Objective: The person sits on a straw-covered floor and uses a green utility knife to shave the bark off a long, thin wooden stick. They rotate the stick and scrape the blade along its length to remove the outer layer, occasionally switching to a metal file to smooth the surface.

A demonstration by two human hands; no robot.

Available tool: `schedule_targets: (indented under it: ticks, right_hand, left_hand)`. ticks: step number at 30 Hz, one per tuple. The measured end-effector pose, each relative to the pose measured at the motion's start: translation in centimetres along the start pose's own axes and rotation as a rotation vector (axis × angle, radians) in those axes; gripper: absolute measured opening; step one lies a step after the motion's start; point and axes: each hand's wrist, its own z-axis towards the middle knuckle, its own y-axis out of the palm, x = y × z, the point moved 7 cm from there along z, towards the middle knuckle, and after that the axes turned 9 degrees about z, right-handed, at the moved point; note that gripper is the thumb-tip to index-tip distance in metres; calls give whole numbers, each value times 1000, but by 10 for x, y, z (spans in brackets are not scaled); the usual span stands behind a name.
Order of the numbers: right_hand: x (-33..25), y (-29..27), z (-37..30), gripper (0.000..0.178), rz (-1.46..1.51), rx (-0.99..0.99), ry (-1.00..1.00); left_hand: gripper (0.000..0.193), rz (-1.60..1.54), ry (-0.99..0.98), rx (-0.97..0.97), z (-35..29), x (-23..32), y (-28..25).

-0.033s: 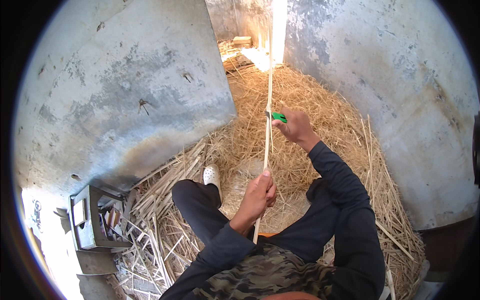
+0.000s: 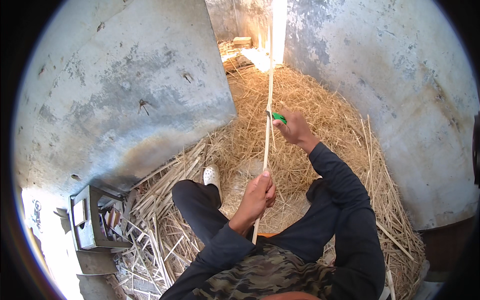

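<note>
A long thin pale reed stalk (image 2: 270, 75) runs upright through the middle of the view, from my lap toward the far gap between the walls. My left hand (image 2: 260, 194) is closed around its lower part, above my knees. My right hand (image 2: 296, 129) is further up and holds a small green-handled blade (image 2: 279, 118) pressed against the stalk's right side. I sit on straw in dark trousers, with a white shoe (image 2: 212, 176) on my left foot.
A thick bed of loose straw (image 2: 320, 100) covers the floor between two grey concrete walls (image 2: 125, 90). Split reed strips (image 2: 165, 235) lie heaped at my left. A small grey metal box (image 2: 90, 225) stands at the lower left.
</note>
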Motion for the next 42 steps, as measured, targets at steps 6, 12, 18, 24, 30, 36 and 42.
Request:
schedule_targets:
  ticks: [6,12,18,24,30,36,42]
  right_hand:
    - [-1,24,-6,75,446,-180,199]
    - [2,40,-17,68,807,-316,461]
    - [-14,44,-32,62,1129,-502,831]
    - [-19,14,-18,62,1,-108,52]
    - [-20,2,-12,62,-128,78,-118]
    - [-4,-13,-4,55,-216,26,-27]
    - [-37,-7,-14,22,461,202,-1]
  left_hand:
    - [40,1,14,-4,-8,9,0]
    - [40,26,4,13,-9,8,-3]
    - [40,24,14,25,-4,6,-15]
    - [38,-54,65,74,3,18,-31]
    - [39,-40,46,58,-2,14,-17]
    - [41,-10,93,78,0,12,-14]
    - [40,50,111,74,8,9,-14]
